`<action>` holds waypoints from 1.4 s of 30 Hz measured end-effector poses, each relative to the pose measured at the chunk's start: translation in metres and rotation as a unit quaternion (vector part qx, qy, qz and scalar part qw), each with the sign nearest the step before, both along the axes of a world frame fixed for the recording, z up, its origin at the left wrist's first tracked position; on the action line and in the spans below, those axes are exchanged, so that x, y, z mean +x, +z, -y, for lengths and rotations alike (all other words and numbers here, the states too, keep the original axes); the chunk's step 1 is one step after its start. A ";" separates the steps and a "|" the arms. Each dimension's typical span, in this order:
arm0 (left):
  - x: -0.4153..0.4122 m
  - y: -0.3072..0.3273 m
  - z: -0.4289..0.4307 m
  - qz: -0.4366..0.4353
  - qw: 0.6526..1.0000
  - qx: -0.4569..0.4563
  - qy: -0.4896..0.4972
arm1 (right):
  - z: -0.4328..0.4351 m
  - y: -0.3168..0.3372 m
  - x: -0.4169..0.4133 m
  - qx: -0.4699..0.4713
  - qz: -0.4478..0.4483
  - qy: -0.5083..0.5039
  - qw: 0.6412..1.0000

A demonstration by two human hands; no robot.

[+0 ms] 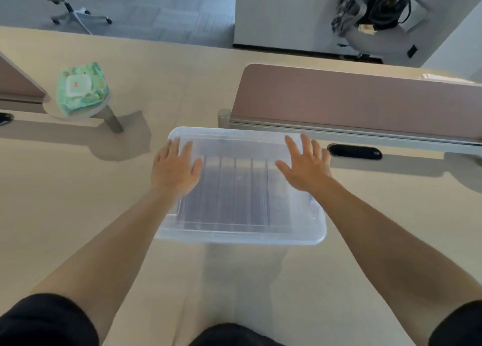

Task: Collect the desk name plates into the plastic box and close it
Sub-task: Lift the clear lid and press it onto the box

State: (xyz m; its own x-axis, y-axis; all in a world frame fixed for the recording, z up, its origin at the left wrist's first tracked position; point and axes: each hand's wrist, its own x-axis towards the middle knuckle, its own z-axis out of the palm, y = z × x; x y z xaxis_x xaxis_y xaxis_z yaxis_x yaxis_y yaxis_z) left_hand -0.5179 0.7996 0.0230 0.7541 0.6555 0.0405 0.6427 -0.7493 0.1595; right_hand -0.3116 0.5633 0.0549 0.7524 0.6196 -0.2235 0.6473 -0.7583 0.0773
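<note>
The clear plastic box sits on the pale desk, right in front of the person, and its see-through lid is lying on top of it. Through the lid you can see the name plates, a row of clear pieces standing side by side inside the box. No other name plate shows on the desk, so it looks like the collecting part is done. The left hand lies flat on the left side of the lid, with its fingers stretched out and a little apart, not holding anything. The right hand lies flat on the right side of the lid, with its fingers spread wide, also not holding anything. Both hands seem to be pushing down on the lid. What may be left is to press the lid all the way shut; it is hard to tell if the edges have snapped down yet, because the plastic is clear and a bit blurry. Off to the left, well away from the box, a green pack of wipes rests on a small round stand. Behind the box there is a pinkish desk divider.
</note>
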 end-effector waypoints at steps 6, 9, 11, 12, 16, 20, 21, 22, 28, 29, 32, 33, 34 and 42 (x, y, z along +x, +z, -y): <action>-0.033 -0.012 -0.037 0.009 0.905 -0.309 0.294 | 0.043 -0.028 0.014 0.174 -0.240 -0.330 0.896; -0.032 -0.008 -0.027 0.096 0.859 -0.393 0.315 | 0.043 -0.036 0.014 0.265 -0.319 -0.381 0.826; -0.032 -0.010 -0.026 0.112 0.865 -0.378 0.311 | 0.042 -0.037 0.015 0.270 -0.307 -0.368 0.835; -0.032 -0.011 -0.027 0.107 0.877 -0.353 0.309 | 0.042 -0.038 0.016 0.270 -0.285 -0.363 0.845; -0.027 -0.004 -0.020 0.047 0.930 -0.177 0.318 | 0.040 -0.028 0.006 0.214 -0.173 -0.347 0.896; -0.022 0.010 -0.018 -0.005 0.952 -0.121 0.283 | 0.035 -0.011 0.012 0.175 -0.178 -0.320 0.914; -0.021 0.013 -0.018 -0.013 0.948 -0.141 0.284 | 0.034 -0.007 0.016 0.179 -0.199 -0.321 0.909; -0.019 0.014 -0.018 -0.013 0.941 -0.178 0.288 | 0.032 -0.003 0.018 0.191 -0.227 -0.325 0.898; -0.003 0.036 -0.005 -0.005 0.884 -0.364 0.293 | 0.016 0.013 0.007 0.164 -0.327 -0.299 0.881; -0.002 0.037 -0.004 -0.025 0.889 -0.354 0.291 | 0.014 0.013 0.006 0.137 -0.309 -0.285 0.897; 0.003 0.031 -0.001 -0.088 0.914 -0.279 0.282 | 0.009 0.005 0.011 0.099 -0.275 -0.276 0.916; 0.004 0.029 -0.001 -0.097 0.917 -0.265 0.283 | 0.007 0.003 0.013 0.094 -0.272 -0.280 0.916; 0.006 0.029 -0.001 -0.100 0.917 -0.262 0.285 | 0.005 -0.001 0.015 0.091 -0.271 -0.284 0.915; 0.009 0.027 -0.004 -0.138 0.914 -0.258 0.281 | -0.003 0.000 0.015 0.045 -0.256 -0.262 0.930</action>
